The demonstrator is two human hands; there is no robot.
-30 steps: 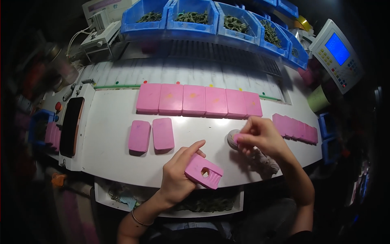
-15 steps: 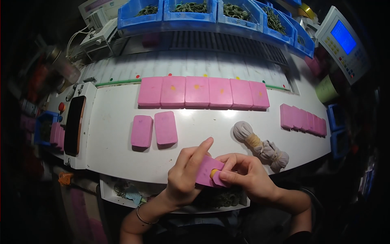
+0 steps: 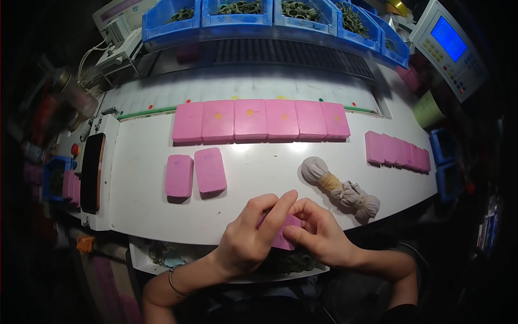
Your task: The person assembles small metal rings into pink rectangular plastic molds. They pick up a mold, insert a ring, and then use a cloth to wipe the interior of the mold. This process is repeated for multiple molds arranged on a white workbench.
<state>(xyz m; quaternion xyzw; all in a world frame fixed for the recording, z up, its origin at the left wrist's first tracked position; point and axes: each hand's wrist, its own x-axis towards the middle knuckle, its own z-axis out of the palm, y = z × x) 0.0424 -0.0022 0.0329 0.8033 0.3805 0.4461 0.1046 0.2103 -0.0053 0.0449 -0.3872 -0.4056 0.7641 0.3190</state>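
Observation:
At the table's near edge, both hands hold one pink block [image 3: 284, 238], partly covered by my fingers. My left hand [image 3: 249, 237] is wrapped round its left side, index finger stretched across the top. From the other side my right hand [image 3: 322, 233] pinches it between thumb and fingers. Two more pink blocks [image 3: 210, 170] stand apart on the white table left of my hands. A row of several pink blocks [image 3: 250, 120], some with yellow marks, lies side by side farther back. Right of my hands is a grey cloth bundle [image 3: 343, 190] bound with tan cord.
Blue bins [image 3: 237, 19] with green stringy pieces line the back. Smaller pink blocks [image 3: 396, 151] lie at the right. A phone-like black slab [image 3: 94, 173] rests on the left ledge. A control panel [image 3: 449, 46] with a blue screen stands back right. An open drawer [image 3: 141, 258] is below the table edge.
My hands have turned the pink block and closed more round it; a yellow piece at its edge is now hidden. Coloured dots behind the row have shifted left past the blocks.

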